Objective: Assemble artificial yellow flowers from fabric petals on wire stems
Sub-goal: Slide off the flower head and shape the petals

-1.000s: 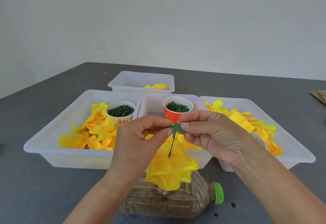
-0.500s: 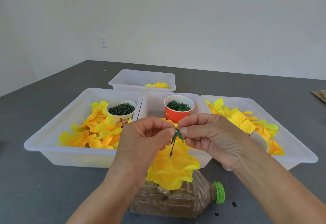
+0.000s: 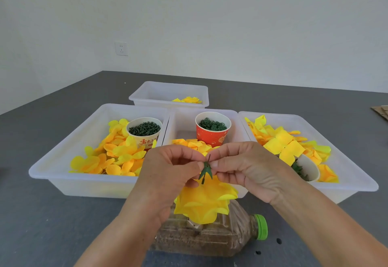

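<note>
Both hands meet at the green calyx (image 3: 205, 171), a small star-shaped plastic piece threaded on the wire stem (image 3: 206, 169). The left hand (image 3: 168, 174) pinches it from one side with thumb and forefinger curled in, and the right hand (image 3: 247, 168) pinches it from the other side, its fingertips (image 3: 214, 164) touching the calyx top. The stem's long axis runs nearly upright, leaning slightly: a short end pokes up above the calyx between the two hands, and the rest drops below it into the yellow flower head (image 3: 204, 202). That flower sits directly under the calyx, upside down, its layered fabric petals spreading over the sand-filled bottle (image 3: 212, 239) lying on its side. Judging by this, the calyx must slide down the wire onto the petals; both hands are equally near.
</note>
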